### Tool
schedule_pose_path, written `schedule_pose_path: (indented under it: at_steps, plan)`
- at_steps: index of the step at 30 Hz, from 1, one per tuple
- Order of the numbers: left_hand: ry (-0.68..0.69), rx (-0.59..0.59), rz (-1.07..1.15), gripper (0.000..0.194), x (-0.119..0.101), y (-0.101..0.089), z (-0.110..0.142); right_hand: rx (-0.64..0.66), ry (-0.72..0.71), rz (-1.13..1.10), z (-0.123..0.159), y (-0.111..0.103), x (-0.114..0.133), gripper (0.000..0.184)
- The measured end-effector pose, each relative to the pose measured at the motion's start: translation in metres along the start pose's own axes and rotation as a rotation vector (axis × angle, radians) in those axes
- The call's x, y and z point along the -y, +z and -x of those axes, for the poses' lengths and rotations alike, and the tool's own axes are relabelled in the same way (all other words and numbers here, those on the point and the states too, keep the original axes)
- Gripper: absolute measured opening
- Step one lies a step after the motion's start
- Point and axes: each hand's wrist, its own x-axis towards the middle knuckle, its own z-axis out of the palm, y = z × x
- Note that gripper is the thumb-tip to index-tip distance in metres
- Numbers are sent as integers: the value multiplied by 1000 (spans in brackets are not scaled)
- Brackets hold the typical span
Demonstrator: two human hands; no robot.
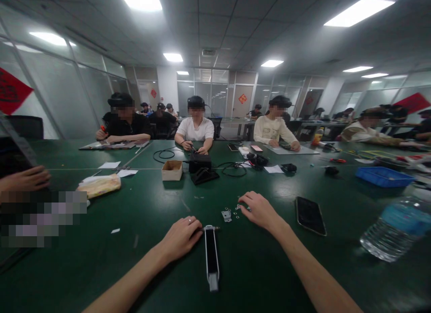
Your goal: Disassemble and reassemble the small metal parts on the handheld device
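Note:
Right in front of me lies a long, narrow light-metal frame with a black middle [212,250]. It has a pale block at its near end and a thin cross pin at its far end. My left hand [180,237], with a ring on one finger, closes its thumb and fingertips at the left end of that pin. To the right, my right hand [259,209] hovers low over the table, its fingers bent but apart. Under and beside its fingertips are several tiny pale ring-like pieces [237,216]. A small silver metal bracket with holes [226,215] rests left of them.
A phone [310,215] and a water bottle [392,230] stand right of my right arm, with a blue tray [384,176] behind. Farther off are a small box [172,170], a black device [200,163] and cables. Another person's hand [25,180] reaches in from the left.

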Motion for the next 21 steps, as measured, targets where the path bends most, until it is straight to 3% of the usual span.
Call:
schedule_pose_path:
  at_steps: [5,11,21]
  plan:
    - [-7,15,10,16,0,-1,0,93,74,25,0,16,-17,21]
    - [2,1,-3,18,1,1,0,251,17,-56,-2,16,-6,23]
    - [2,13,0,17,-2,-3,1,315,72,-37,-3,5,13,16]
